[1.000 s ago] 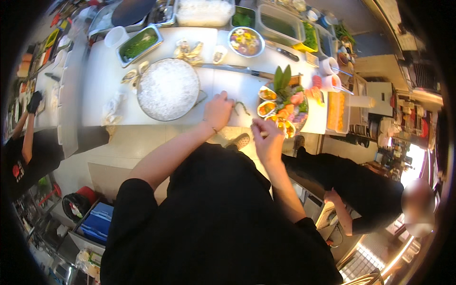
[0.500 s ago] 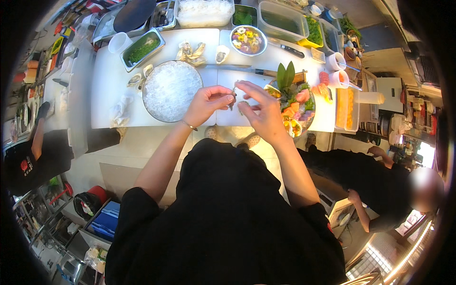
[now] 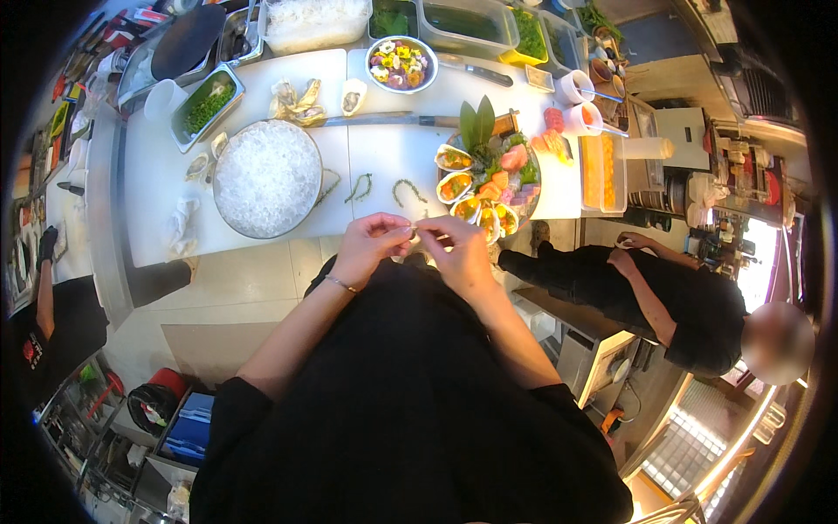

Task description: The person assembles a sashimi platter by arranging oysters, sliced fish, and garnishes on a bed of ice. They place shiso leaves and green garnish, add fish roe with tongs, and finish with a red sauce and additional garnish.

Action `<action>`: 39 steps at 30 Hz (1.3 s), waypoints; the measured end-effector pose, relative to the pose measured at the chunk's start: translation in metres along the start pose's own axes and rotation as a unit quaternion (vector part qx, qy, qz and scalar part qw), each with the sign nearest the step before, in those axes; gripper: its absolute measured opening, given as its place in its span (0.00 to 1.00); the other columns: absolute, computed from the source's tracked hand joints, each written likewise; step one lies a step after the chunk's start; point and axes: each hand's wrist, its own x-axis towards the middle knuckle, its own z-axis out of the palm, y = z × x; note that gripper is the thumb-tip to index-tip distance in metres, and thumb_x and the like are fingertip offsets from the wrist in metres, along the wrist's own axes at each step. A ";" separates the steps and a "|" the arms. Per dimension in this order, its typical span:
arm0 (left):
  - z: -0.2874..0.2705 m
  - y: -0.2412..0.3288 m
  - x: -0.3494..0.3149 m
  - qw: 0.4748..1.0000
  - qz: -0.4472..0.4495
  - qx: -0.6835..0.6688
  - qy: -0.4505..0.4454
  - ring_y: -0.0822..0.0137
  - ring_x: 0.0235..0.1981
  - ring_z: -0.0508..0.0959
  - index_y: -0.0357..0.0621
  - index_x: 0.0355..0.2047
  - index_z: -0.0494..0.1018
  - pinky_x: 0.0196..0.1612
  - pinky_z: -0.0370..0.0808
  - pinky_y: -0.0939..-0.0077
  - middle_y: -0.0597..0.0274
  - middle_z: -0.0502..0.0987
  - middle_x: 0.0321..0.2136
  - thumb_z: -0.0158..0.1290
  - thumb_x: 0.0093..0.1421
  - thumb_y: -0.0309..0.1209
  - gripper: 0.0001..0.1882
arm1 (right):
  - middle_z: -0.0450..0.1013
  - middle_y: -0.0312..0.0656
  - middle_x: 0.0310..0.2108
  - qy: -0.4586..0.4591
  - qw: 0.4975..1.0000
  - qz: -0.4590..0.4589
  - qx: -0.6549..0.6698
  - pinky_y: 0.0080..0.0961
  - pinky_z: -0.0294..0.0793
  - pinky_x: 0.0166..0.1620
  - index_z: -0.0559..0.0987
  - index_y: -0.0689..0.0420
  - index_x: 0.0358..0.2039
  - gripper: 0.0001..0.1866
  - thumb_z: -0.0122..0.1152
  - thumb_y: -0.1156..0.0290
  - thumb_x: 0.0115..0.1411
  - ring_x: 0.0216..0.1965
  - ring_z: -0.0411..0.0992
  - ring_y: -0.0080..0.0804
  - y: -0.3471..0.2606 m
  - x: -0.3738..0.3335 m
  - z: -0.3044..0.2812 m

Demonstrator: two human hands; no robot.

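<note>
My left hand (image 3: 370,246) and my right hand (image 3: 457,251) meet at the near edge of the cutting board (image 3: 375,155). Both are closed, thumbs and fingertips pinching at one spot; whatever is between them is too small to make out. Just beyond them, several thin green strands (image 3: 409,185) lie curled on the board. Left of the strands stands a round bowl of crushed ice (image 3: 267,179). To the right is a platter of sliced raw fish (image 3: 513,159) with green leaves, ringed on its near left by topped oysters (image 3: 455,187).
Behind lie a long knife (image 3: 377,118), oyster shells (image 3: 297,103), a bowl of edible flowers (image 3: 401,65) and a tray of greens (image 3: 208,109). An orange-filled container (image 3: 602,175) stands at the right. One person (image 3: 628,284) is at the right, another (image 3: 65,319) at far left.
Both hands have drawn back from over the board toward my body, fingertips now together. The green strands and more topped oysters have come into sight. My view has shifted.
</note>
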 end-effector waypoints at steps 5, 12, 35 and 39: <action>0.009 0.011 0.029 1.000 0.026 0.009 -0.008 0.70 0.38 0.84 0.37 0.49 0.82 0.44 0.84 0.73 0.58 0.86 0.41 0.67 0.70 0.29 0.11 | 0.87 0.44 0.37 0.057 0.992 -0.022 -0.107 0.25 0.84 0.41 0.88 0.65 0.46 0.08 0.71 0.76 0.68 0.35 0.85 0.27 0.011 0.033 -0.054; 0.016 0.031 0.025 0.995 -0.038 -0.090 -0.012 0.68 0.45 0.86 0.35 0.53 0.82 0.51 0.85 0.71 0.55 0.87 0.46 0.62 0.72 0.28 0.13 | 0.86 0.47 0.40 0.001 0.950 0.131 0.282 0.29 0.87 0.43 0.87 0.65 0.49 0.11 0.64 0.74 0.71 0.39 0.84 0.32 0.015 0.023 -0.081; 0.080 0.007 0.013 0.979 0.084 0.177 -0.060 0.74 0.38 0.85 0.32 0.51 0.84 0.43 0.84 0.75 0.59 0.88 0.41 0.66 0.72 0.31 0.15 | 0.86 0.44 0.46 0.071 0.965 0.122 0.219 0.26 0.87 0.44 0.87 0.67 0.53 0.12 0.62 0.78 0.73 0.43 0.84 0.28 0.009 -0.042 -0.067; 0.045 0.001 -0.012 0.989 0.060 0.131 -0.021 0.74 0.39 0.85 0.33 0.48 0.85 0.45 0.84 0.75 0.59 0.88 0.40 0.67 0.71 0.30 0.12 | 0.86 0.42 0.45 0.098 0.990 0.080 0.063 0.26 0.86 0.44 0.88 0.64 0.52 0.11 0.65 0.77 0.73 0.41 0.84 0.26 0.010 -0.028 -0.064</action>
